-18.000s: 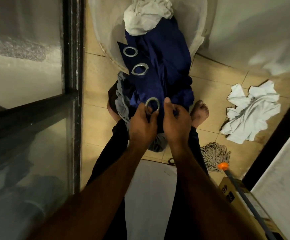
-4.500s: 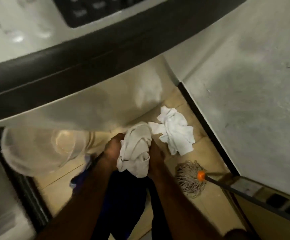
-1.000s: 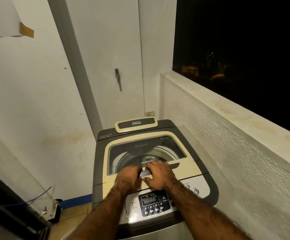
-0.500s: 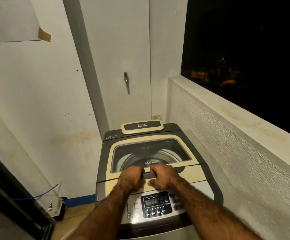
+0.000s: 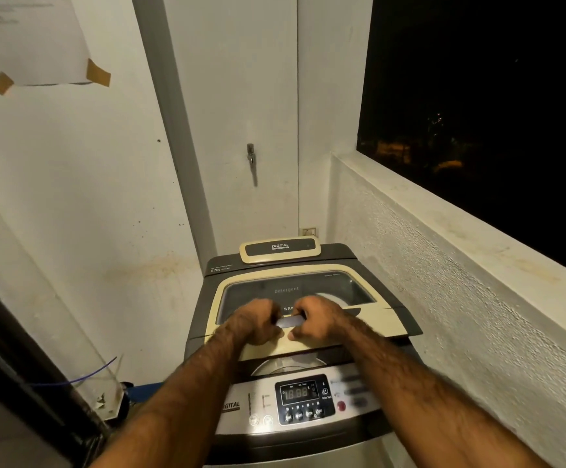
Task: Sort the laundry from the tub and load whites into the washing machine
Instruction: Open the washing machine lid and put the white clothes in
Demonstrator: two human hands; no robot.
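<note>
A top-loading washing machine [image 5: 369, 417] stands in front of me, grey with a cream lid [image 5: 369, 319] that has a dark window. Its front edge is lifted a little, and a sliver of the drum [image 5: 288, 364] shows under it. My left hand [image 5: 256, 319] and my right hand [image 5: 315, 319] both grip the grey lid handle [image 5: 290, 321] at the lid's front, fingers curled under it. The control panel [image 5: 303, 398] with a lit display sits below my wrists. No laundry or tub is in view.
A rough white parapet wall [image 5: 444, 298] runs close along the machine's right side under a dark window opening. White walls stand behind and to the left, with a taped paper [image 5: 31, 38]. A dark door frame [image 5: 21, 366] and a clear container [image 5: 99, 390] are at the lower left.
The lid's front edge has risen from flat, opening a gap above the drum. Both hands stay on the handle and have moved up and back with it.
</note>
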